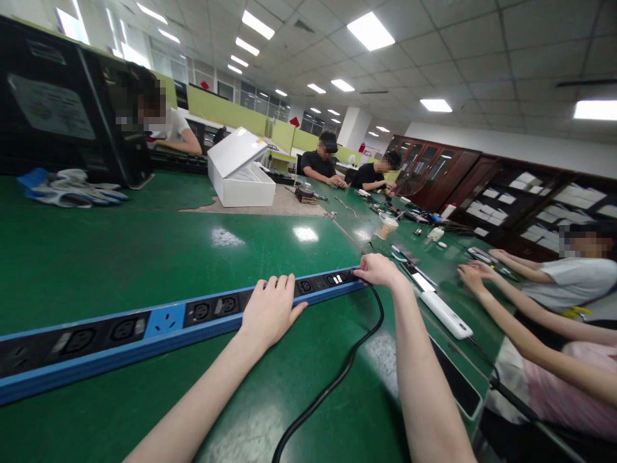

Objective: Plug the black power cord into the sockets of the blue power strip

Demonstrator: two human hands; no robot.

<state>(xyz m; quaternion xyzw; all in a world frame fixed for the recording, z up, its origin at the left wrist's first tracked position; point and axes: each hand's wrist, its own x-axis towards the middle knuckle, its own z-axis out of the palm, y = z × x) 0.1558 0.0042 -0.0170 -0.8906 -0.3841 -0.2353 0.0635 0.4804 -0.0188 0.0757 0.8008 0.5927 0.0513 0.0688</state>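
Observation:
A long blue power strip [164, 321] with several black sockets lies across the green table [120, 257]. My left hand [270, 308] rests on top of it near its right part, fingers curled over the far edge and gripping it. My right hand [378, 270] is at the strip's right end, fingers pinched where the black cable [337, 379] meets it. The cable runs from there back toward me over the table.
A white power strip [446, 315] and a dark tablet [456, 382] lie at the right. A seated person's two hands [475, 273] reach onto the table there. An open white box [241, 173], gloves [72, 190], tools and other seated people are farther back.

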